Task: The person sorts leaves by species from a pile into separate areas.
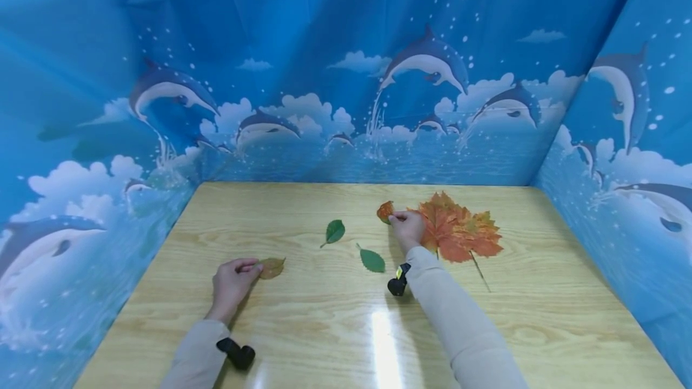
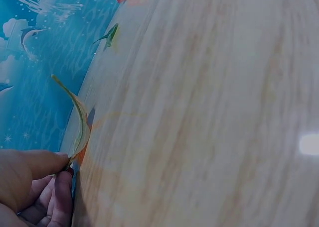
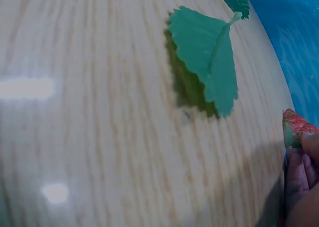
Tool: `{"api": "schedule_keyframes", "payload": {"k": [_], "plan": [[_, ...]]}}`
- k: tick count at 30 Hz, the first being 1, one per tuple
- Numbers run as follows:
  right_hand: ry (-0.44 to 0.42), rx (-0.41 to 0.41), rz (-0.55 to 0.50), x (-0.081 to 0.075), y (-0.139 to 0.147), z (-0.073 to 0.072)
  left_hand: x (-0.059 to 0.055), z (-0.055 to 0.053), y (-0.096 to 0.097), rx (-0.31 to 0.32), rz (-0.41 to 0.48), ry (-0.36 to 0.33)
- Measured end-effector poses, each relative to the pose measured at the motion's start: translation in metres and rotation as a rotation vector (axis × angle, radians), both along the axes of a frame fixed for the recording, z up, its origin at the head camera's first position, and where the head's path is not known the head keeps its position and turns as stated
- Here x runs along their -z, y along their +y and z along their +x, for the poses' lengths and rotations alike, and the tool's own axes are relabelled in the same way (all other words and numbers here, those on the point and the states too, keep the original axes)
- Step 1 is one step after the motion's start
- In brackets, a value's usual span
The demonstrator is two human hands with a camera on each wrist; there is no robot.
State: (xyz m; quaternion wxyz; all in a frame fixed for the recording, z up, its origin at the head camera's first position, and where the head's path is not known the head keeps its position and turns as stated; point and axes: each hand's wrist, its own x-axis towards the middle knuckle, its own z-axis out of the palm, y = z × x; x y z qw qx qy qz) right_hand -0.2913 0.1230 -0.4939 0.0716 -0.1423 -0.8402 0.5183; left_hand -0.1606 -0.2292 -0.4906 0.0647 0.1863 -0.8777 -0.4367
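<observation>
My left hand (image 1: pixel 233 286) pinches a yellow-brown leaf (image 1: pixel 273 268) at one end, over the left part of the table. In the left wrist view this leaf (image 2: pixel 79 122) shows edge-on and curved, held between thumb and fingers. Farther back on the right, my right hand (image 1: pixel 408 230) pinches a small orange-red leaf (image 1: pixel 385 212); a corner of that leaf (image 3: pixel 297 123) appears at the right wrist view's edge. Two green leaves lie between the hands, one farther back (image 1: pixel 335 231) and one nearer (image 1: pixel 371 259). Orange maple leaves (image 1: pixel 456 227) lie just right of the right hand, partly behind it.
The wooden table (image 1: pixel 324 329) has a bright light reflection near its front. A blue dolphin-printed backdrop (image 1: pixel 335 29) rises along the back and both sides. A thin stem (image 1: pixel 480 272) sticks out toward me from the maple leaves. Each wrist carries a small black camera.
</observation>
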Motion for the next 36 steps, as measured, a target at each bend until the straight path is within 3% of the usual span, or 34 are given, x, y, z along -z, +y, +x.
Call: {"api": "schedule_keyframes", "payload": {"k": [8,19,25,32,36], "plan": [[-0.011,-0.004,-0.009,-0.004,-0.001,0.004,-0.001,0.000,0.000,-0.015,0.005,-0.018],[-0.004,0.005,0.010,0.003,-0.002,0.000,-0.009,-0.004,-0.001,0.031,0.022,-0.007],[0.007,0.004,0.016,0.005,-0.001,0.001,-0.030,-0.029,0.019,0.049,0.155,0.015],[0.033,0.014,0.011,0.004,-0.002,0.004,-0.059,-0.061,0.064,0.087,0.374,-0.001],[0.045,0.018,0.009,0.003,-0.002,0.005,-0.067,-0.077,0.092,0.066,0.476,0.000]]}}
